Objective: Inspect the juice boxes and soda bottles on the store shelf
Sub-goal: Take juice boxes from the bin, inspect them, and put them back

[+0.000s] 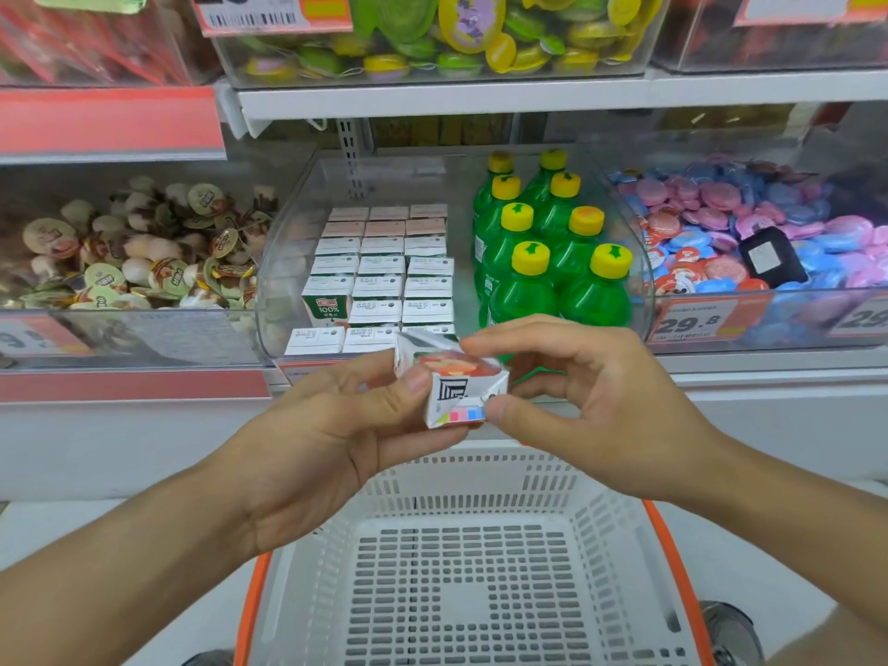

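Note:
A small white juice box (451, 384) with a fruit picture and a coloured strip is tilted in front of the shelf, held between both hands. My left hand (331, 425) grips its left side with the thumb on top. My right hand (586, 391) pinches its right end with thumb and fingers. Behind it, a clear bin (288, 262) holds rows of several white juice boxes (384, 266) on the left. Several green soda bottles with yellow caps (552, 247) stand upright in the same bin on the right.
A white perforated shopping basket with orange rim (461, 569) sits below my hands. Neighbouring clear bins hold jelly cups (134, 252) at left and pink and blue round packets (749, 223) at right. An upper shelf (528, 93) carries green and yellow packets. Price tags (696, 322) line the front.

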